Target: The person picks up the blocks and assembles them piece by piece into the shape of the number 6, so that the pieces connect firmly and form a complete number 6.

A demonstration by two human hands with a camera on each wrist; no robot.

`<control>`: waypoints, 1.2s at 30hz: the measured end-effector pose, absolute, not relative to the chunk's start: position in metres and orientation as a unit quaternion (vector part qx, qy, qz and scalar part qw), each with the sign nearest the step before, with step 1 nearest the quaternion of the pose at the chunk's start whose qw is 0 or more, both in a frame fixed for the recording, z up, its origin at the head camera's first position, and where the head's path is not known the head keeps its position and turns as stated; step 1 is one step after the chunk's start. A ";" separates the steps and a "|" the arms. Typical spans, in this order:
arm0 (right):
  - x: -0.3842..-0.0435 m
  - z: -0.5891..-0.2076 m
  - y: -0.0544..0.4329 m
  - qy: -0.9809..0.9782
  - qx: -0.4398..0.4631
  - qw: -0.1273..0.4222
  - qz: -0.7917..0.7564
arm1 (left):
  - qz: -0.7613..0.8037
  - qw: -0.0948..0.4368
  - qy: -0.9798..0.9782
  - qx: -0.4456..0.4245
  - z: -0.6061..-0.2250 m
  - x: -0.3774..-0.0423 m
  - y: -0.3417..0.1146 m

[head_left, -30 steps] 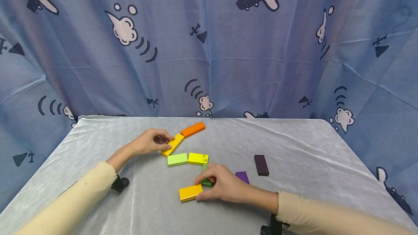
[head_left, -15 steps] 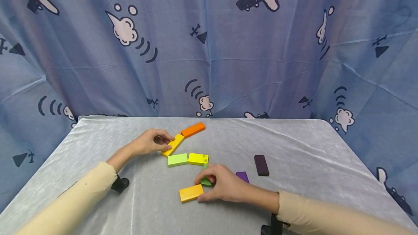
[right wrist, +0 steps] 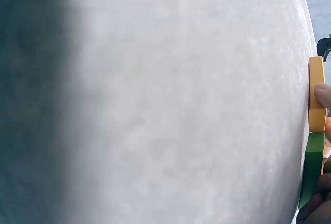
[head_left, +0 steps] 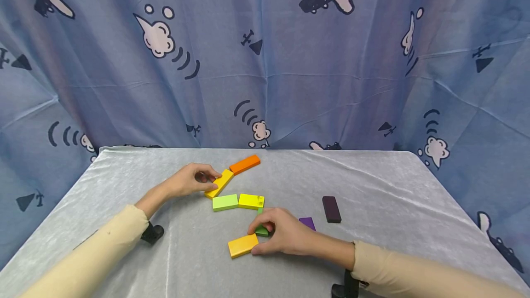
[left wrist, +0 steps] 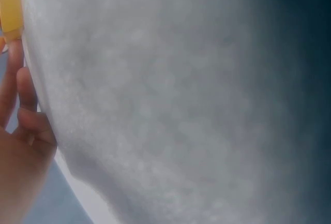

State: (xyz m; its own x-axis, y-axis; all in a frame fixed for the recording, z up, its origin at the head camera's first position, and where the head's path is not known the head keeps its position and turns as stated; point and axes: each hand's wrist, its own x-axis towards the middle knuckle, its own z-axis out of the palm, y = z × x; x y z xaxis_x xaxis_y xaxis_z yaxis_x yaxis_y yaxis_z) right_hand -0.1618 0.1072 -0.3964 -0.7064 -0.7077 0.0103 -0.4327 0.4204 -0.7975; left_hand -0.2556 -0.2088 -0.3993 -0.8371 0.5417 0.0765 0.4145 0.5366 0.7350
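In the head view my left hand (head_left: 188,180) pinches a golden-yellow block (head_left: 223,182) between thumb and fingers. One end of that block meets an orange block (head_left: 245,164); its near end is close to a light green block (head_left: 225,203). A bright yellow block (head_left: 251,201) continues the row to the right. My right hand (head_left: 287,236) pinches the right end of a second golden-yellow block (head_left: 242,246), its corner at a dark green block (head_left: 262,231) half hidden by the fingers. The right wrist view shows the thumb (right wrist: 323,94) against this block.
Right of the row lie a dark, nearly black block (head_left: 331,209) and a purple block (head_left: 307,224), partly covered by my right hand. A pale grey velvety cloth (head_left: 393,197) covers the table. Behind it hangs a blue curtain (head_left: 290,59) printed with planes.
My right hand and its golden-yellow block have shifted very slightly to the right and nearer to me. The left hand and the other blocks stay where they were.
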 end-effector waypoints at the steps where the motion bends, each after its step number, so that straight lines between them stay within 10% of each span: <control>1: -0.162 -0.397 0.107 0.826 -0.345 0.166 -0.413 | 0.396 0.081 0.873 0.273 -0.399 -0.255 -0.209; 36: -0.162 -0.397 0.107 0.826 -0.343 0.170 -0.413 | 0.396 0.077 0.871 0.279 -0.400 -0.256 -0.209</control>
